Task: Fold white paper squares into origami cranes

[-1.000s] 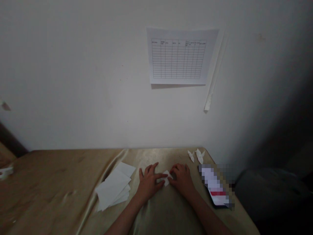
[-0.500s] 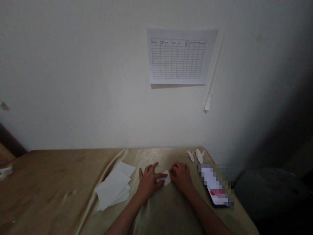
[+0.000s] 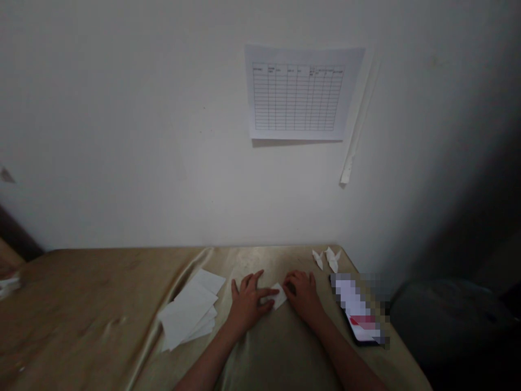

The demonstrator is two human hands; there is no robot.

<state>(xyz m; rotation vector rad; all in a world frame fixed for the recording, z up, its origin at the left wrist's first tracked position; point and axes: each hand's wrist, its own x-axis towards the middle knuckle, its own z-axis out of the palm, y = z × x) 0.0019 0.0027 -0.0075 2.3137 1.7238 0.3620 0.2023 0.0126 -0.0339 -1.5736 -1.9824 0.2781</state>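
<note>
A small folded white paper [image 3: 279, 298] lies on the cloth-covered table between my hands. My left hand [image 3: 249, 300] has its fingers spread, with the index finger resting on the paper and the thumb at its lower left edge. At the paper's right edge, my right hand [image 3: 300, 293] has its fingers curled and pressed together; whether they pinch the paper's corner is too small to tell. To the left lies a fanned stack of white paper sheets [image 3: 189, 312]. Two small folded paper figures [image 3: 318, 259] [image 3: 332, 259] sit near the table's back right corner.
A phone [image 3: 358, 312] with a lit, blurred screen lies right of my right hand. The table [image 3: 89, 304] meets a pale wall bearing a printed grid sheet [image 3: 299, 98] and a white strip [image 3: 358, 125]. A dark rounded object [image 3: 448, 320] stands beyond the right edge.
The fingers of my right hand have shifted very slightly at the paper's right edge. My left hand and the paper remain in place.
</note>
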